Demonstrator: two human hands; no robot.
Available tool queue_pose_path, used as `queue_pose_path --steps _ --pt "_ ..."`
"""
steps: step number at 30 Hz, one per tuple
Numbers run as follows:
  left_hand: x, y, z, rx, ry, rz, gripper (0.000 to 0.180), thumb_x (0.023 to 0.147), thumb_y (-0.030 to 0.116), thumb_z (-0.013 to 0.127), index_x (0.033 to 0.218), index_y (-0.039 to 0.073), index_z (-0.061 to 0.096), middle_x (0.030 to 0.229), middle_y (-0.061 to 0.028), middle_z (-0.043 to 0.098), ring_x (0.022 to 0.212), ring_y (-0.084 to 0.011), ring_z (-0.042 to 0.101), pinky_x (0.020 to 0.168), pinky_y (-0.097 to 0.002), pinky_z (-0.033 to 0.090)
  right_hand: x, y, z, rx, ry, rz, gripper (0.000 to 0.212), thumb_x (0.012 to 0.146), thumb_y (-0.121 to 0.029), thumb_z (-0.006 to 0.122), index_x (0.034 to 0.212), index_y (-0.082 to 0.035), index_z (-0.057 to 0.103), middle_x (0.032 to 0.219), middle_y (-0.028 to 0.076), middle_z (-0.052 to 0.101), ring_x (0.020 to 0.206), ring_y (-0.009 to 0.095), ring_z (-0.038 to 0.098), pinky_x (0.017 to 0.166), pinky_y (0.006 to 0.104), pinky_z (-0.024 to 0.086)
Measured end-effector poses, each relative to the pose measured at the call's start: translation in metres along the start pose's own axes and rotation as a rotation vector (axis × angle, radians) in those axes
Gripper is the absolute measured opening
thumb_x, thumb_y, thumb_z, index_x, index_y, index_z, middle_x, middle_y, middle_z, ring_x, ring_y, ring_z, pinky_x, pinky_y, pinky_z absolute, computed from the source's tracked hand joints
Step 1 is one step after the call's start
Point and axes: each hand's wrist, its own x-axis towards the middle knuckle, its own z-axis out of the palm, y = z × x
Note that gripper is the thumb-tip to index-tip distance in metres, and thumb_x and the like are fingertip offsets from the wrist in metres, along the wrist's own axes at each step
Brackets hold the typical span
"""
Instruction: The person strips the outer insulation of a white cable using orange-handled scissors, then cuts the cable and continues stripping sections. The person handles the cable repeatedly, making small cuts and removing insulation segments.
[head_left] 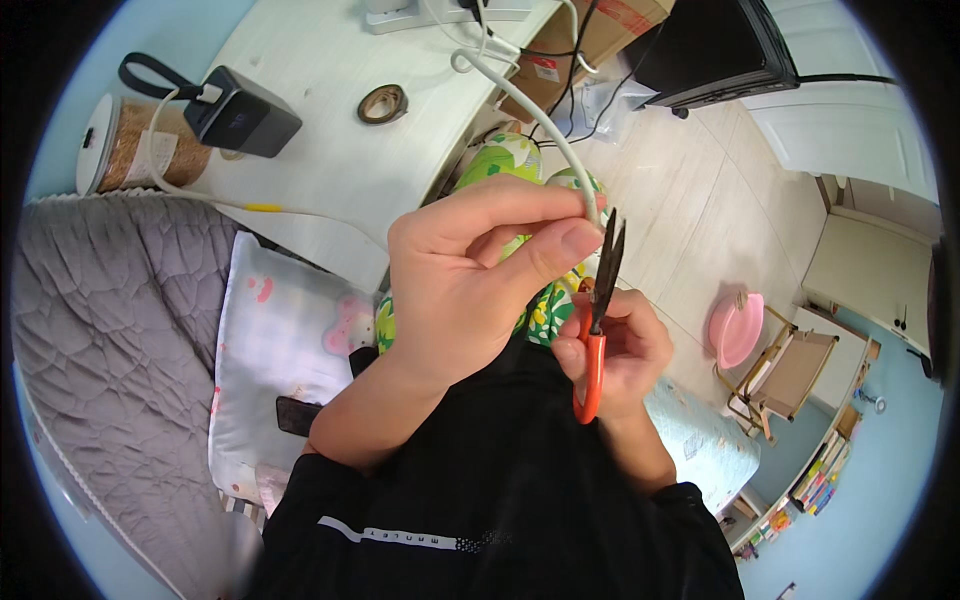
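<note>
My left hand (465, 270) pinches a thick white cable (562, 145) between thumb and fingers, in front of my chest. The cable runs up from my fingertips towards the far desk edge, with a loop in it. In my right hand (632, 345) is a pair of scissors (592, 372) with orange handles and dark blades. The blades point upward, slightly apart, close beside my left thumb and the cable's held part. Whether they touch the cable I cannot tell. My fingers partly hide the handles and the cable's lower end.
On the white desk (310, 70) lie a tape roll (382, 104), a dark power bank (245, 112) and a twine spool (150, 145). A pillow (280, 350) and phone (297, 415) are at left. A pink basin (737, 332) and folding chair (790, 375) stand at right.
</note>
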Motion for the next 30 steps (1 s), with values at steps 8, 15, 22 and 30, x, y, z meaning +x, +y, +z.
queue_pose_path --steps 8,15,22,30 --pt "0.004 -0.007 0.003 -0.028 -0.001 0.076 0.019 0.08 -0.007 0.07 0.099 -0.007 0.067 0.095 -0.0131 0.065 0.084 -0.0155 0.062 0.073 -0.0241 0.049 0.006 -0.007 -0.001 -0.045 -0.024 0.009 0.044 0.063 -0.017 0.09 0.083 0.001 0.056 0.069 0.004 0.059 0.058 0.006 0.054 0.05 0.0208 0.047" --pt "0.002 -0.008 0.002 0.014 0.008 0.089 0.021 0.08 -0.007 0.071 0.101 -0.007 0.067 0.095 -0.0125 0.064 0.085 -0.015 0.061 0.074 -0.0241 0.049 0.008 -0.013 0.002 -0.09 -0.038 0.0 0.044 0.063 -0.018 0.091 0.08 -0.001 0.055 0.064 0.002 0.058 0.054 0.005 0.052 0.048 0.0199 0.044" --pt "0.001 -0.015 0.005 -0.143 0.039 0.055 0.026 0.08 -0.006 0.071 0.106 -0.004 0.067 0.093 -0.0095 0.064 0.083 -0.0136 0.061 0.076 -0.0239 0.049 0.005 -0.013 0.005 -0.089 0.02 -0.028 0.045 0.062 -0.018 0.091 0.08 -0.002 0.054 0.06 0.002 0.057 0.05 0.004 0.051 0.047 0.0188 0.042" --pt "0.001 -0.025 0.002 -0.246 -0.086 -0.04 0.029 0.093 0.012 0.061 0.122 0.005 0.061 0.096 -0.0046 0.06 0.089 -0.0135 0.051 0.081 -0.0333 0.042 0.002 -0.022 0.014 -0.052 0.08 0.04 0.045 0.062 -0.02 0.092 0.076 -0.002 0.053 0.056 0.0 0.056 0.047 0.003 0.047 0.045 0.018 0.039"
